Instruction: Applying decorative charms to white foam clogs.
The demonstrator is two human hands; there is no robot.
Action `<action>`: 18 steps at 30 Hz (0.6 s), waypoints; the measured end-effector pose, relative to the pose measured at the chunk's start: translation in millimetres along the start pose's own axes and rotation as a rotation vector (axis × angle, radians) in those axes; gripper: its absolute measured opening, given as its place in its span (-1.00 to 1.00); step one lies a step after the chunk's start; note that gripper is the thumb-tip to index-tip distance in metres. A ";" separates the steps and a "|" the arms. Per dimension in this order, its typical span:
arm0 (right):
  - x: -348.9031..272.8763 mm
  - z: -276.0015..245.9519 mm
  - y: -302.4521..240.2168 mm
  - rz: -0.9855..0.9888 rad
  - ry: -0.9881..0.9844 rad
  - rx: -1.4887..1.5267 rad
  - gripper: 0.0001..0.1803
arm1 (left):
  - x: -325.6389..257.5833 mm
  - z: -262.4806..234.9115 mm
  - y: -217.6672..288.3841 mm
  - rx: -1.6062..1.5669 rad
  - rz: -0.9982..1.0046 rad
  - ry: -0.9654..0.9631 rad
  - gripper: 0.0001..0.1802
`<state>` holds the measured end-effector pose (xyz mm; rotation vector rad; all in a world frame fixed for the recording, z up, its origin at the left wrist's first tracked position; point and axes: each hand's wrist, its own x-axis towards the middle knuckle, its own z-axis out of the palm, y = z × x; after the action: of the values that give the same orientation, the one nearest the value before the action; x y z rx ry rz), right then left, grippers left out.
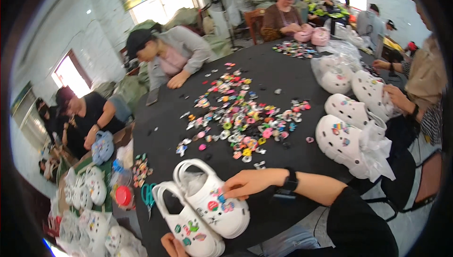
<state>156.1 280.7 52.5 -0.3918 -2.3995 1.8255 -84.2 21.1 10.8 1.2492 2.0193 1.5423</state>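
Head view, entry: one pair of white clogs [203, 200], side by side on the black tabletop [163, 151], toes toward me, both uppers bearing charms. Item: my right hand [226, 194], finger and thumb pinched at a blue charm [221, 199] on the right-hand clog of the pair. Item: my left hand [173, 245], at the lower edge beside the other clog, partly cut off; I cannot tell its grip. Item: loose charms [240, 120], one scattered heap beyond the clogs. Item: scissors [148, 194], left of the pair. Step in hand, as I judge it: seating a charm in a hole. Next move, I reckon, calls for square alignment and firm thumb pressure, clog steadied.
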 end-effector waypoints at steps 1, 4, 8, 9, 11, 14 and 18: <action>2.5 1.0 9.8 0.005 -0.012 0.125 -0.63 | -2.1 3.5 -1.5 -0.064 -0.046 0.072 -0.77; 6.7 5.4 31.4 0.001 -0.016 0.482 -0.61 | -8.8 1.1 -23.4 -0.124 -0.066 0.142 -0.74; 2.4 2.5 42.1 -0.064 0.186 0.340 -0.64 | -1.8 12.8 -26.3 -0.107 -0.013 0.103 -0.71; -2.6 -0.6 30.5 -0.166 0.248 0.221 -0.73 | -1.1 13.2 -26.2 -0.095 -0.002 0.087 -0.71; -46.6 8.0 -33.2 -0.285 0.522 -0.022 -0.77 | 0.2 13.2 -27.3 -0.076 0.018 0.073 -0.71; -132.2 20.0 -81.6 -0.304 0.982 -0.741 -0.59 | -0.1 14.8 -25.1 -0.050 0.045 0.074 -0.70; -223.2 -0.3 -83.2 0.318 1.338 -1.289 -0.36 | -2.8 7.7 -23.8 0.006 0.060 0.132 -0.69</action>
<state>359.0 201.6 149.0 -1.4533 -1.9581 -0.3944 -87.9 22.7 -14.1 1.2507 2.0861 1.6890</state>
